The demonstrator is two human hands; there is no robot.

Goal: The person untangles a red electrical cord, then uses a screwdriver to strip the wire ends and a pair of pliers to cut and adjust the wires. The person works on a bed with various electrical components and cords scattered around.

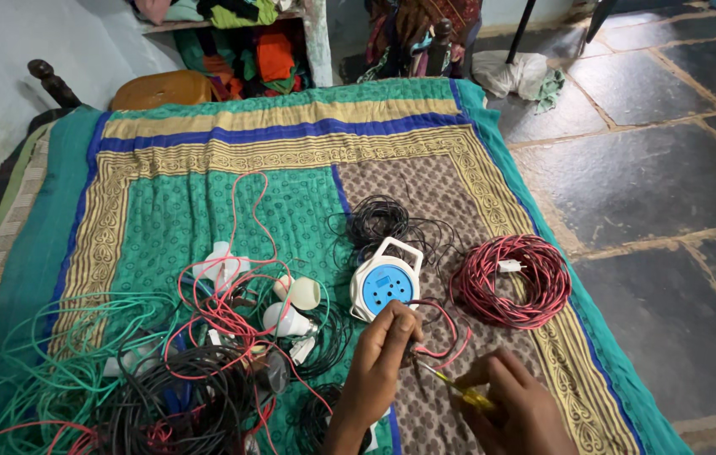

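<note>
On a bed point(206, 181) covered by a green and gold quilt, near its front edge, the left hand point(382, 354) pinches thin red and black wires point(438, 330) between closed fingers. The right hand point(514, 409) is closed around a yellow-handled screwdriver point(459, 388), tip touching the wires. A blue and white extension reel point(385, 281) lies just beyond; a red wire coil point(514, 282) sits toward the right edge.

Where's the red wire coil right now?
Head view, right side of the bed: the red wire coil lies on the patterned bedspread, right of the blue-and-white extension reel.
</note>
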